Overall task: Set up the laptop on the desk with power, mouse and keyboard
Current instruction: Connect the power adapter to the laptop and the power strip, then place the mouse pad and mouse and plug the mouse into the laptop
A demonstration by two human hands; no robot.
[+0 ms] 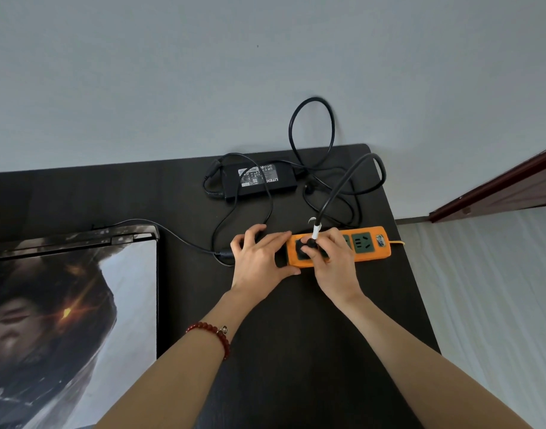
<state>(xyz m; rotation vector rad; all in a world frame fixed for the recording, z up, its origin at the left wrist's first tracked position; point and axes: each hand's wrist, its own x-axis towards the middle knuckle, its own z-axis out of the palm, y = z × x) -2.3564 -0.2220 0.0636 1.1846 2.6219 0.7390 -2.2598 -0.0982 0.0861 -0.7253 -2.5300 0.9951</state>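
2 hands worked at orange power strip (370,256), right side of desk (296,351). Left hand (260,258) braced strip end, fingers spread flat. Right hand (335,266) pinched black plug (307,246) over left socket. Risk: misaligned pins jamming; strip sliding right.

On the dark wooden desk (296,351) an orange fabric-covered power strip (370,246) is placed near the right edge — behind it, towards the wall, a black rectangular power adapter (259,179) is laid. At the left a large printed desk mat (64,320) is spread — well apart from both.
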